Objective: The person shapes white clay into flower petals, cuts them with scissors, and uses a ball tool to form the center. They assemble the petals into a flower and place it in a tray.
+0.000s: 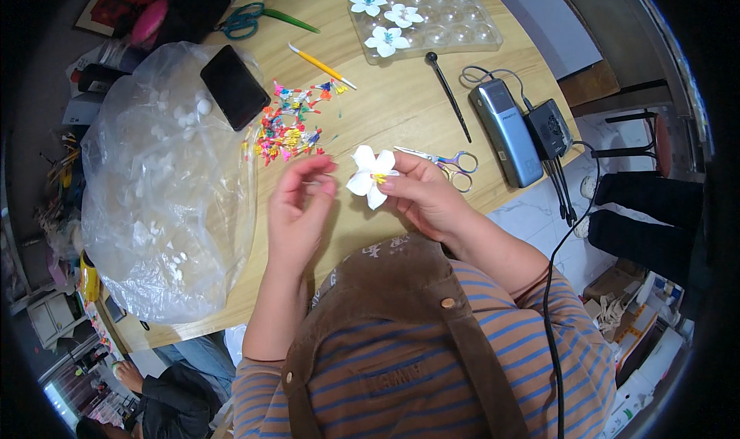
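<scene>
A white five-petalled artificial flower with yellow stamens at its centre is held between the thumb and fingers of my right hand. To its left my left hand is raised with its fingers curled and apart, and nothing shows in it. Just beyond that hand lies a pile of colourful artificial stamens. Small scissors with iridescent handles lie partly behind my right hand. Several more white flowers rest on a clear plastic tray at the far side.
A plastic sheet with white pieces and a black phone are at left. Teal-handled scissors, a yellow tool and a black ball-ended tool lie beyond. A power bank stands right. Another person sits lower left.
</scene>
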Tool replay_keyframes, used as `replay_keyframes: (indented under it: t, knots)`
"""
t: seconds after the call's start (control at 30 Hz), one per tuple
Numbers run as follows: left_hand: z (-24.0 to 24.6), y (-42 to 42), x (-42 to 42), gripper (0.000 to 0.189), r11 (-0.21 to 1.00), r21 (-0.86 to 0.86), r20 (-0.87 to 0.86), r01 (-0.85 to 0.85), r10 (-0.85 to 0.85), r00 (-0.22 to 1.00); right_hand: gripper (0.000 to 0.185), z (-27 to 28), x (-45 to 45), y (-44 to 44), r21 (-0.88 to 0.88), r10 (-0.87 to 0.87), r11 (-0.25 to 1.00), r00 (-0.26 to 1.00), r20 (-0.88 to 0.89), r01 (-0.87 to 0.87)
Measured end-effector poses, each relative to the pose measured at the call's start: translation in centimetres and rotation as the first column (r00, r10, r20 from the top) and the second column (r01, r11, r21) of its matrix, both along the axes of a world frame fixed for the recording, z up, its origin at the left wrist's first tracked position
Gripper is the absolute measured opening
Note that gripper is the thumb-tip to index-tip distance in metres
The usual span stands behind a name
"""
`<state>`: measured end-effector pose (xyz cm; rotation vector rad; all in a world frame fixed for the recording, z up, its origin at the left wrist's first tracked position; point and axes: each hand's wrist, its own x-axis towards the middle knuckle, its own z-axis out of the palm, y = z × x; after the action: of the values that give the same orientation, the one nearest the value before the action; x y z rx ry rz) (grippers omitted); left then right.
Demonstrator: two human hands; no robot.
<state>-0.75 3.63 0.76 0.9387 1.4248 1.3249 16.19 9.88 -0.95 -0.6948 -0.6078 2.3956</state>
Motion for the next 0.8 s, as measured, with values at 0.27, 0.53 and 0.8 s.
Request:
replay_keyframes:
  t: [0.27, 0.53, 0.8]
  knots:
    - [-1.1, -0.2, 0.1, 0.034, 0.972, 0.01, 0.165, 0.234, -0.232, 0.959, 0.037, 0.9, 0.0, 0.0, 0.05, 0.054, 0.997, 0.997, 0.054, -0.057]
    - [-0.2, 0.1, -0.4, 0.019, 0.966, 0.036, -0.345, 0.256, -0.228, 0.91, 0.034, 2.7, 1.2, 1.7, 0.897, -0.439, 0.366, 0.803, 0.402, -0.249]
    - [0.2, 0.7, 0.2, 0.017, 0.894, 0.174, -0.767, 0.413, -0.14, 0.626, 0.018, 1.7, 1.3, 1.4, 0.558, -0.093, 0.822, 0.942, 0.324, -0.111]
